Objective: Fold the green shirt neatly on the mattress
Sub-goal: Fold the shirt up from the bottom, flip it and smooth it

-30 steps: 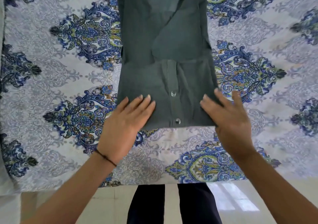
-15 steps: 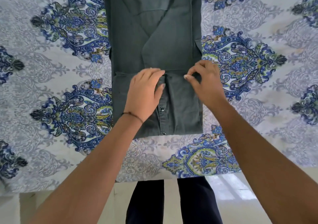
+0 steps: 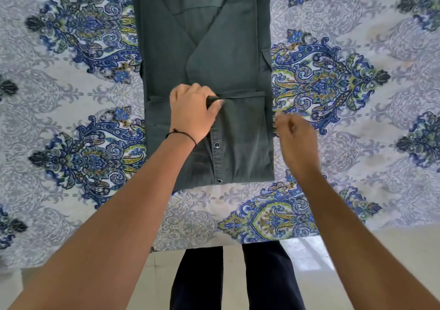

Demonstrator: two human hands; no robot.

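The dark green shirt point(image 3: 221, 54) lies as a long narrow strip on the patterned mattress point(image 3: 71, 109). Its near end is folded over, with the button placket and two snaps facing up. My left hand point(image 3: 192, 112) rests on that folded part and pinches the fold's upper edge between thumb and fingers. My right hand point(image 3: 295, 138) hovers blurred just off the shirt's right edge, fingers loosely curled, and I cannot tell whether it touches the fabric.
The mattress sheet is white with blue, grey and green paisley motifs, and its near edge point(image 3: 214, 245) runs across the lower frame. Below it are pale floor tiles point(image 3: 307, 257) and my dark trousers point(image 3: 238, 278).
My left hand has closed onto the top edge of the folded part. My right hand has left that edge and moved right and toward me, off the shirt's side.
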